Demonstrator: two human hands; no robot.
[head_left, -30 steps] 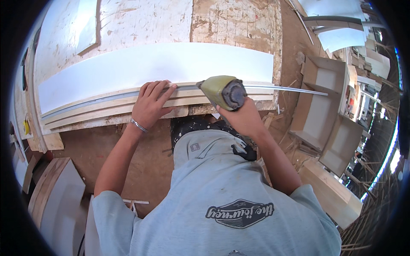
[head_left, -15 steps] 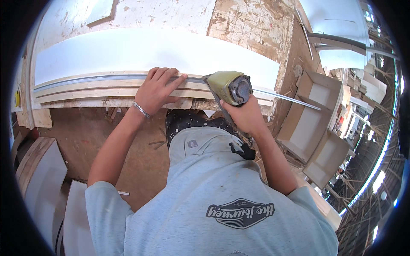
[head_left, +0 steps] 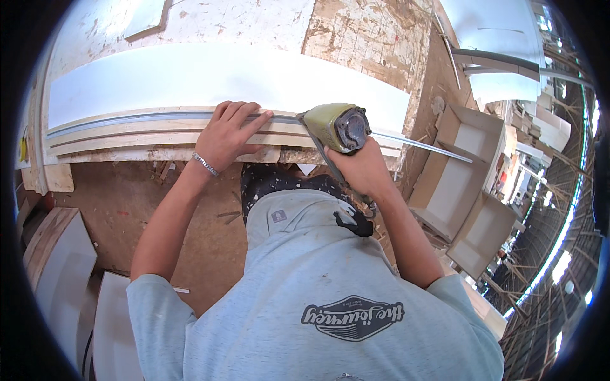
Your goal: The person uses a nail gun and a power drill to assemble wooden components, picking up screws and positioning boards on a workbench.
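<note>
My right hand [head_left: 362, 166] is wrapped round the handle of a yellow-green nail gun [head_left: 330, 126]. The gun's nose meets a long grey metal strip [head_left: 159, 117] lying along wooden strips [head_left: 127, 141] at the bench's near edge. My left hand [head_left: 225, 133], a chain bracelet on its wrist, lies across the strips with fingers spread, left of the gun. Beyond the strips stretches a long white board [head_left: 210, 79]. On the right, the metal strip's thin end [head_left: 438, 150] sticks out past the board. The gun hides most of my right fingers.
The bench [head_left: 368, 38] has a worn, stained top, with a small panel [head_left: 146, 19] at its far left. Open box-like cabinets [head_left: 454, 171] stand on the right. White panels [head_left: 60, 260] lean at lower left. Scraps lie on the brown floor [head_left: 146, 203].
The whole view has shifted slightly, so the bench and both hands appear a little further left. The nail gun stays at about the same place on the strip, and my left hand stays spread.
</note>
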